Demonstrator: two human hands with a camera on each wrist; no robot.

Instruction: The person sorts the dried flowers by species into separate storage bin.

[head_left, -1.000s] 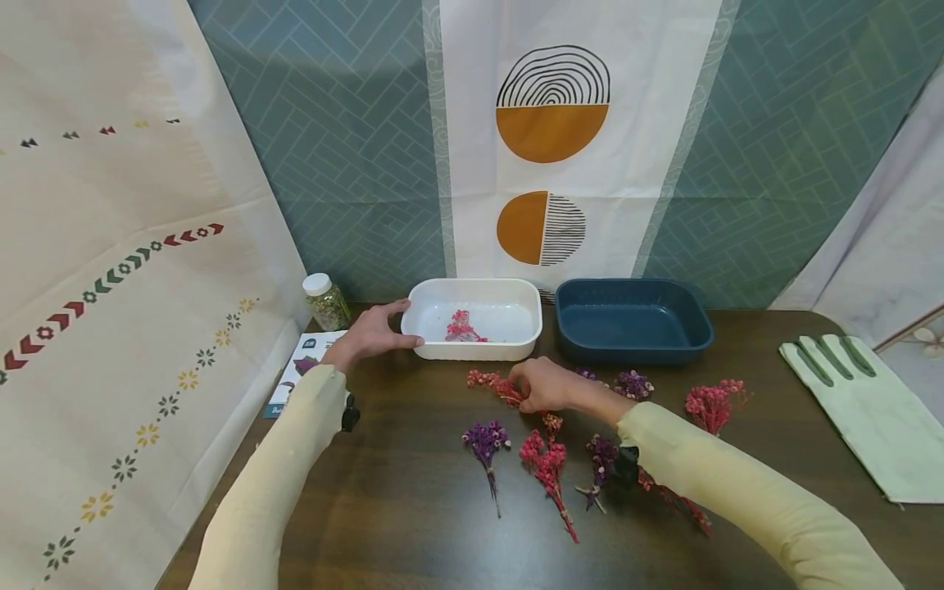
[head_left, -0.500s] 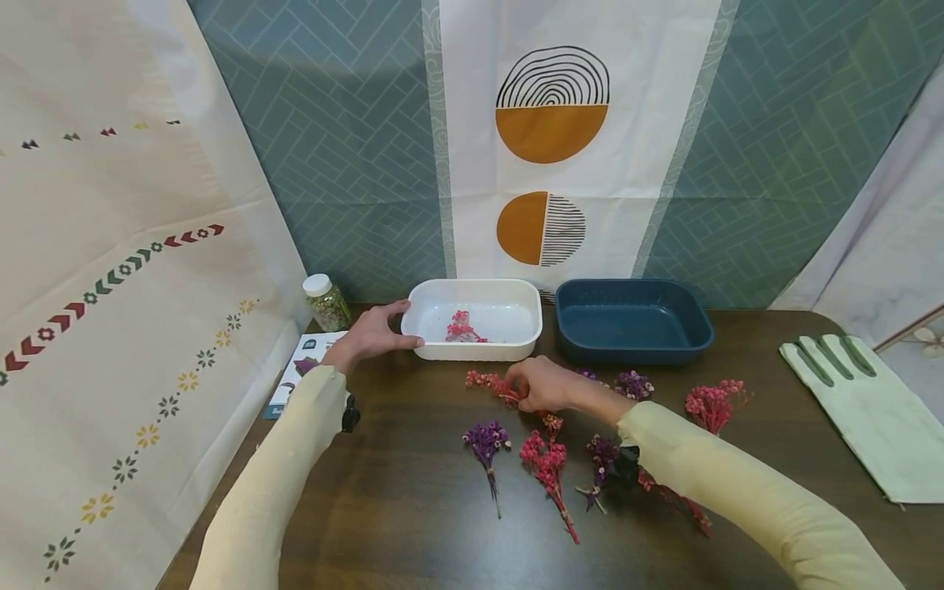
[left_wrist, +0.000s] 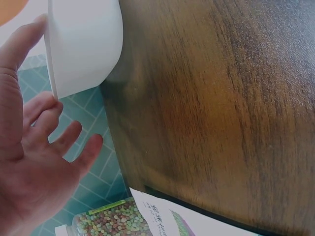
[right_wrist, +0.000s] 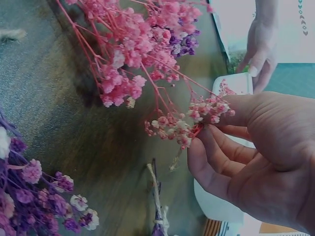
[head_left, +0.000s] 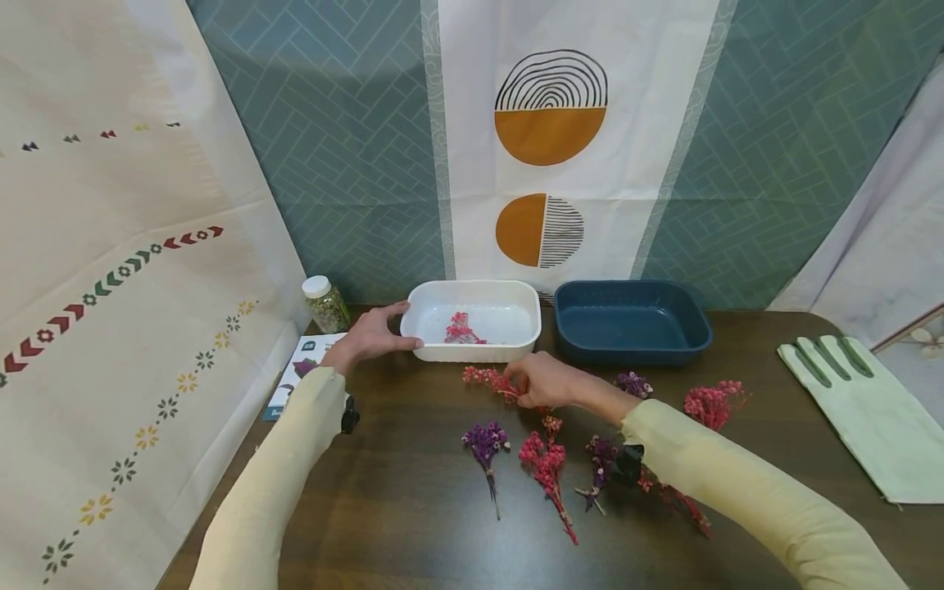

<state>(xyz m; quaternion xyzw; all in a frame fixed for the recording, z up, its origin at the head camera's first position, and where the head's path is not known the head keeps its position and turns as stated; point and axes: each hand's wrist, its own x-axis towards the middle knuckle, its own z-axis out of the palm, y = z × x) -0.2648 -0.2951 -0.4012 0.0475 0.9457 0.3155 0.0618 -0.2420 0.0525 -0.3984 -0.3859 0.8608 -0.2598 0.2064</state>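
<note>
My left hand (head_left: pixel 372 334) holds the left end of a white dish (head_left: pixel 475 353), with thumb and forefinger at its rim. Its other fingers stay off the dish in the left wrist view. A small pink dried-flower sprig (head_left: pixel 461 328) lies inside. In front of the dish my right hand (head_left: pixel 549 382) pinches a pink dried-flower sprig (head_left: pixel 484 377) between thumb and fingers. The right wrist view shows its pale pink heads (right_wrist: pixel 172 128) beside the fingertips. Nearer me lie a purple flower bunch (head_left: pixel 484 442), a pink one (head_left: pixel 547 465) and another purple one (head_left: pixel 601 459).
A dark blue dish (head_left: pixel 633 356) stands right of the white one. More pink flowers (head_left: pixel 710 406) and purple flowers (head_left: pixel 634 383) lie around the right arm. A green-and-white glove (head_left: pixel 863 410) rests far right. At left are a lidded jar (head_left: pixel 328 310) and a printed card (head_left: pixel 295 381).
My right hand has shifted very slightly left and up with the pink sprig. The left hand keeps its place on the white dish.
</note>
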